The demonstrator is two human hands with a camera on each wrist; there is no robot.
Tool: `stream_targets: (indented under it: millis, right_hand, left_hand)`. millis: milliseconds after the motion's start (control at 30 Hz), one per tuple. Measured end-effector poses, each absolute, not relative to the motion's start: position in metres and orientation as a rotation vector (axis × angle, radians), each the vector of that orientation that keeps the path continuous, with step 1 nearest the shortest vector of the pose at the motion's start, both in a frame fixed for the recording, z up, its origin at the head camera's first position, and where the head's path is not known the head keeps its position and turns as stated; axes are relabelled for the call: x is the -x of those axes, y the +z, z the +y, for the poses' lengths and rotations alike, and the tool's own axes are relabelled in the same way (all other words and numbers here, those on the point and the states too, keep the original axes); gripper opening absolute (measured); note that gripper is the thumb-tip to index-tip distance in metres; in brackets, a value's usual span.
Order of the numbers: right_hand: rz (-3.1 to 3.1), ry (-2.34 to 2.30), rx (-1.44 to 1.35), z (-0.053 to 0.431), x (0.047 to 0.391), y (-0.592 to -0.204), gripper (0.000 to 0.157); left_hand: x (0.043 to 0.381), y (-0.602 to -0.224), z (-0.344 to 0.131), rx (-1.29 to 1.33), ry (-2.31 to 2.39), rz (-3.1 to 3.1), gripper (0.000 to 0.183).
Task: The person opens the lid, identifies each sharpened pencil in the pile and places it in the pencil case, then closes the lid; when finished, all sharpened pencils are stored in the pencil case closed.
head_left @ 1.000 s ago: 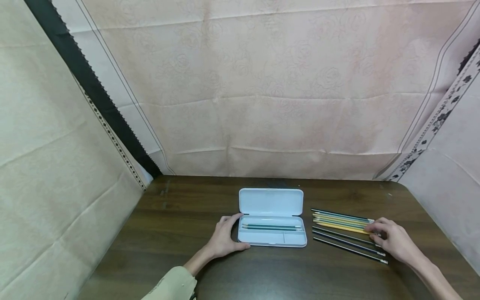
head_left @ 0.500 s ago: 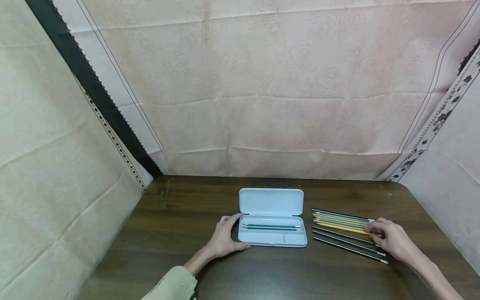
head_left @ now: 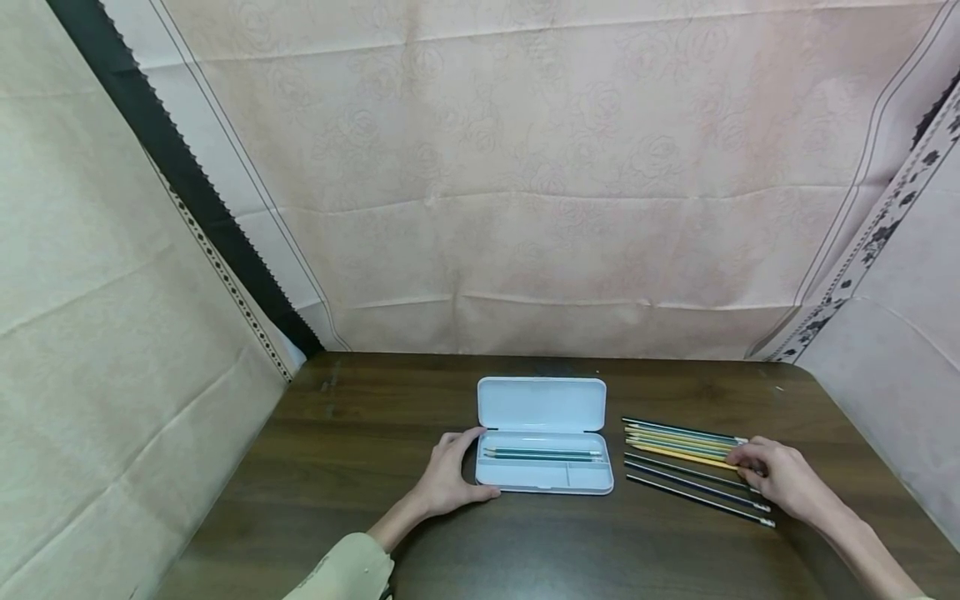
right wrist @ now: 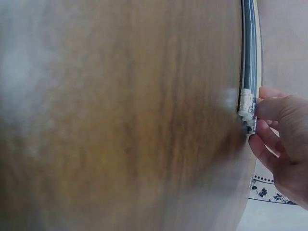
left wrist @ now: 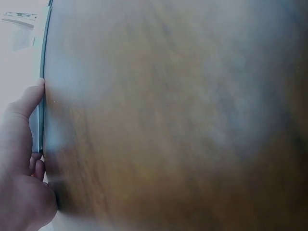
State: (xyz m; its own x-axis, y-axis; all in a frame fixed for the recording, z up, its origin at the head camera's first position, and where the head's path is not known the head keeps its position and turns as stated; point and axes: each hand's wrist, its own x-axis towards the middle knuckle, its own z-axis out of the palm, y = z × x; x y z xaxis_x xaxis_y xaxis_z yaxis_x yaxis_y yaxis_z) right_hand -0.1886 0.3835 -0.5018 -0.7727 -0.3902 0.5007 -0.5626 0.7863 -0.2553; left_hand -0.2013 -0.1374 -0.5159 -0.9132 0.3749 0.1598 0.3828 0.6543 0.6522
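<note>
A light blue pencil case (head_left: 542, 402) stands with its lid up on the table, and a few green pencils (head_left: 543, 455) lie in its back compartment. My left hand (head_left: 450, 475) holds the case's left end, thumb at the front edge and fingertips at the back corner; the left wrist view shows the thumb (left wrist: 30, 100) against the edge. To the right, several yellow and green pencils lie side by side. My right hand (head_left: 780, 475) pinches the near end of a yellow pencil (head_left: 690, 457), partly hidden by the fingers. Dark pencils (head_left: 697, 501) with white eraser ends (right wrist: 245, 101) lie just in front.
The brown wooden table (head_left: 360, 467) ends at a pale cloth backdrop (head_left: 525, 208). More cloth hangs on the left (head_left: 112, 333) and right sides. A smaller divided compartment (head_left: 577, 477) runs along the front of the case.
</note>
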Motion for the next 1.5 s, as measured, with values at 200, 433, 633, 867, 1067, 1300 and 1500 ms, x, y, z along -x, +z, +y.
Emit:
stream_targets:
  millis: [200,433,633,867,1067,1300,1500]
  right_hand:
    - [-2.544,0.562,-0.734,0.383,0.188,-0.502,0.042]
    - [-2.543,0.599,-0.74,0.382,0.188,-0.502,0.041]
    - [-2.529,0.635,-0.745,0.381,0.187,-0.502,0.04]
    - [-2.491,0.681,-0.775,0.373,0.187,-0.498,0.039]
    - [-2.486,0.715,-0.797,0.362,0.187,-0.492,0.039]
    - [-2.442,0.749,-0.862,0.345,0.188,-0.485,0.04]
    - [-2.373,0.776,-0.923,0.329,0.193,-0.483,0.04]
  left_hand:
    - [0.201,-0.516,-0.138,0.651,-1.12,-2.848,0.09]
    - [0.201,-0.516,-0.137,0.652,-1.113,-2.842,0.09]
    - [0.2,-0.515,-0.137,0.652,-1.121,-2.839,0.09]
    - [0.2,-0.516,-0.137,0.641,-1.114,-2.856,0.091]
    - [0.201,-0.516,-0.137,0.639,-1.123,-2.855,0.09]
    - [0.201,-0.516,-0.137,0.643,-1.128,-2.855,0.091]
    - [0.201,-0.516,-0.138,0.651,-1.12,-2.85,0.091]
